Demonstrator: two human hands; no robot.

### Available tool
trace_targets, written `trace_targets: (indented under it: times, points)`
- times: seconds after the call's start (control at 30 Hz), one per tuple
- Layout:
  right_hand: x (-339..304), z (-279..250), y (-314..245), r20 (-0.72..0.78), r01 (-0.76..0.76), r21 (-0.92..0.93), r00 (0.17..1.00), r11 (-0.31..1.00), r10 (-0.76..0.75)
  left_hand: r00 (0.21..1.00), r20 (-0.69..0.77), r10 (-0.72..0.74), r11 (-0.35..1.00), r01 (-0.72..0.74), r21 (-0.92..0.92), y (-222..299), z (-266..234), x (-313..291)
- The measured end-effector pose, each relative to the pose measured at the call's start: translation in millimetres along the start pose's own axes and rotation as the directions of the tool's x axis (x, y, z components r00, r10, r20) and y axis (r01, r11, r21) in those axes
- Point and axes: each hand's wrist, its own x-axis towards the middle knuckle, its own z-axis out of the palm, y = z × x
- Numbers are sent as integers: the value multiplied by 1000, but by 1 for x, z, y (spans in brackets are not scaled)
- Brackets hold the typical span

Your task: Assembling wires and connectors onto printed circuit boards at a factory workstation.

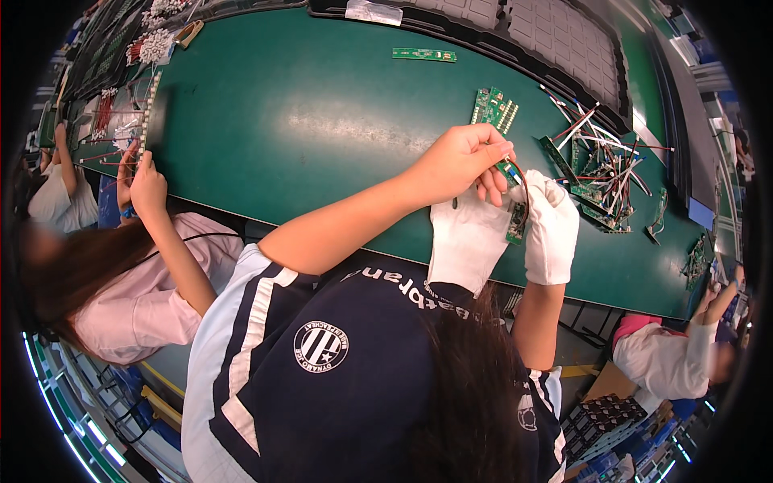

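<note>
My bare left hand (465, 165) pinches the upper end of a narrow green circuit board (515, 231) between thumb and fingers. A thin dark red-brown cable (526, 196) curves along that board. My right hand (551, 221), in a white glove, is closed at the cable and the board's right side; its fingertips are partly hidden. Beneath my left hand a white cloth piece (467, 241), perhaps a second glove, hangs over the table's near edge. Just beyond my hands lie several green boards (493, 109) side by side.
The green table (322, 88) carries a tangled heap of wired boards (604, 177) at the right and one lone board (424, 55) at the far side. Black trays (555, 44) stand along the back. A co-worker's hand (147, 189) holds a light strip at the left.
</note>
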Motion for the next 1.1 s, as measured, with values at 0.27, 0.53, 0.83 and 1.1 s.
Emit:
trace_targets:
  times: [0.27, 0.53, 0.83, 1.1]
  points:
    - [0, 0, -1, 27, -1, 3, 1000, 1000, 1, 1000, 1, -2, 1000, 2, -2, 0, 1, -2]
    - [-2, 1, -4, 45, 14, -16, 999, 1000, -14, 1000, 5, -5, 1000, 5, 6, 0, 2, -2]
    - [0, 2, -1, 39, 14, 8, 999, 1000, -14, 1000, 24, -6, 1000, 6, 13, 1, 2, -2]
    - [1, 1, 5, 42, 47, 75, 998, 996, -50, 991, 102, 83, 971, -103, 215, 1, 4, -6]
